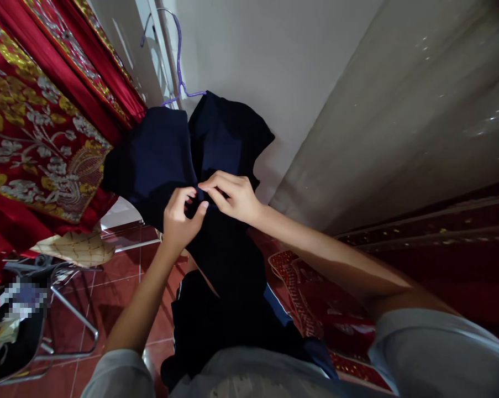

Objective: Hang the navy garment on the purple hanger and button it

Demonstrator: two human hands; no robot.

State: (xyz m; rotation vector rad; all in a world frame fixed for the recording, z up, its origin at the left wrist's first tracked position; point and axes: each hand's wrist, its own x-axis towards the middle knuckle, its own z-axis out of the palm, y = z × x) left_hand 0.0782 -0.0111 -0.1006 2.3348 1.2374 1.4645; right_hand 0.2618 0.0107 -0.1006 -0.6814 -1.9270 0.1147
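A dark navy sleeveless garment (160, 149) hangs by its shoulders from a purple hanger (180, 61), with its front parted in a deep V. At the bottom of that V, my right hand (232, 196) pinches the edge of the cloth between thumb and fingertips. Close beside it on the left, my left hand (180, 218) has curled fingers at the same front edge, its thumb lying along the cloth. The two hands nearly touch. Any button or fastener between the fingertips is too small and dark to make out.
Red cloth with gold and silver embroidery (46, 110) hangs at the left. Below it, a metal-framed chair (17, 348) holds several items on the red tiled floor (120, 282). Greyish sheer fabric (398, 110) drapes at the right, with red patterned cloth (336, 298) beneath.
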